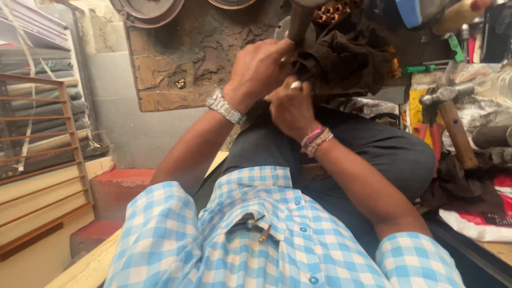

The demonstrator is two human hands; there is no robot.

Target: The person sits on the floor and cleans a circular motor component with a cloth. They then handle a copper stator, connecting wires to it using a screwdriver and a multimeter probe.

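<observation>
Dark brown greasy cloth bundle (346,58) just ahead of both hands | left hand (258,69) clenched on it | right hand (292,109) gripping small pale tool (295,84), below

A cramped workshop corner: a grey wall (114,101) and a pitted, rust-brown board (181,58) lie beyond the grip. Left of it stands a wooden slatted rack (37,138); right, a cluttered bench with a wooden-handled hammer (453,122).
</observation>
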